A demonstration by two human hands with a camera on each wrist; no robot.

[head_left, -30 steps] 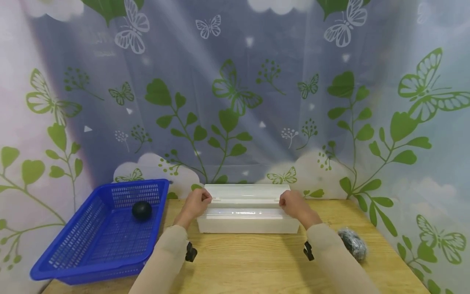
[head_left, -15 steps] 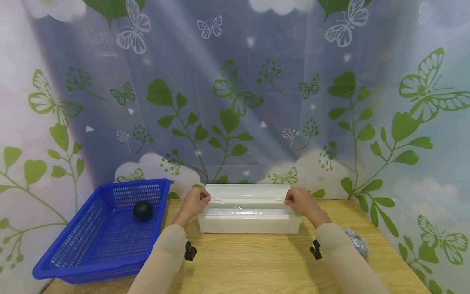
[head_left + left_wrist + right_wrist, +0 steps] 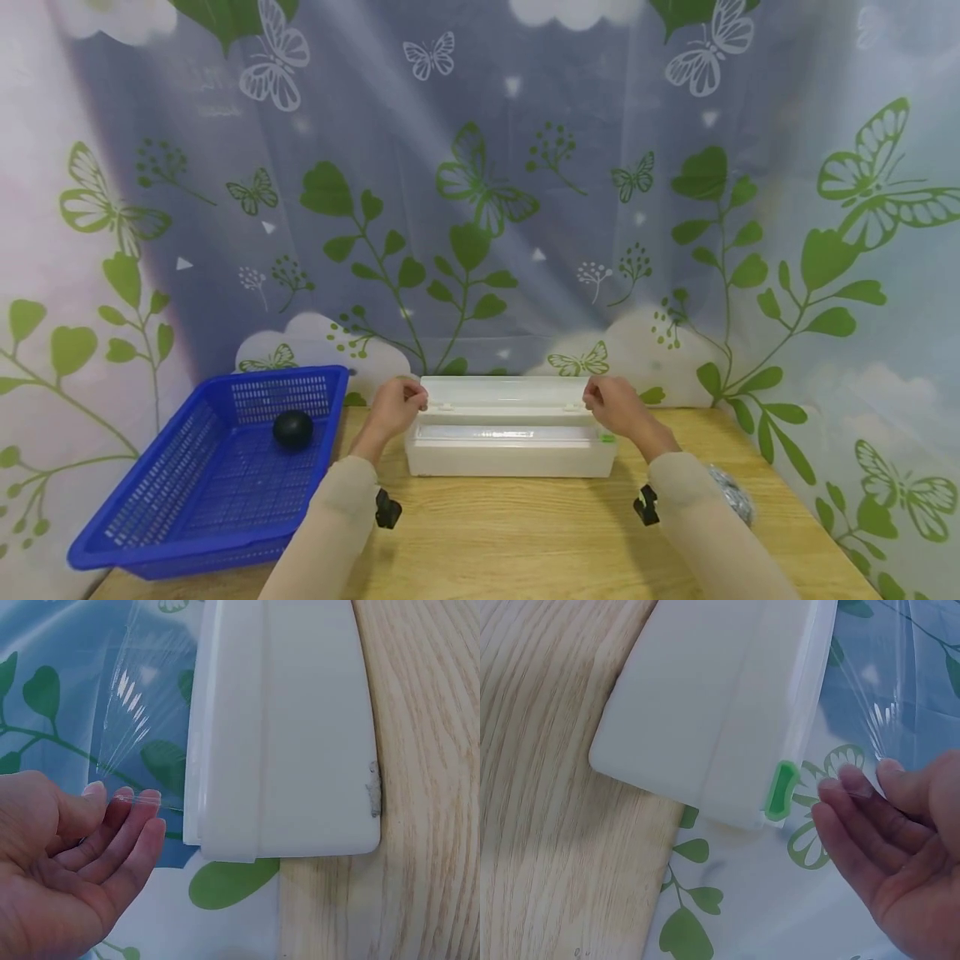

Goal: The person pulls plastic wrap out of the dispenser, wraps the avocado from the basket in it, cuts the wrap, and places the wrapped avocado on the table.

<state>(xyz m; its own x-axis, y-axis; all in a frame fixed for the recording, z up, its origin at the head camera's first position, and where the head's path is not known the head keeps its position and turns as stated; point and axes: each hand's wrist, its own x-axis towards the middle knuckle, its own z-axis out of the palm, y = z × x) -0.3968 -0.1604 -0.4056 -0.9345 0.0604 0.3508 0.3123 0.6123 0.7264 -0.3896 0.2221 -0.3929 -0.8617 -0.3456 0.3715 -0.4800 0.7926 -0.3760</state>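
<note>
Left hand (image 3: 82, 870): thumb and forefinger pinch the edge of a clear film (image 3: 129, 705), the remaining fingers half bent with film lying across their tips. Right hand (image 3: 907, 840): thumb set against the fingers, pinching the film likewise, the other fingers bent below. The film fans out from each grip in fine, shiny creases — whether it is joined to the box along its whole edge cannot be told.

Both hands are at the two ends of a long white box (image 3: 510, 461), the left near its left end, the right near its right end. The box stands on the wooden table (image 3: 510, 542) near the far edge, its lid (image 3: 504, 389) raised at the back. A green slider (image 3: 783, 791) sits at the right end of the box's top edge.

Further out, each beige sleeve (image 3: 330, 517) ends near a black wrist mount (image 3: 387, 508). To the left, a blue basket (image 3: 187, 547) contains a black ball (image 3: 293, 429). To the right, a shiny bundle (image 3: 733, 496) lies partly hidden by the right sleeve. Behind — a printed backdrop (image 3: 495, 100) of butterflies and leaves.
</note>
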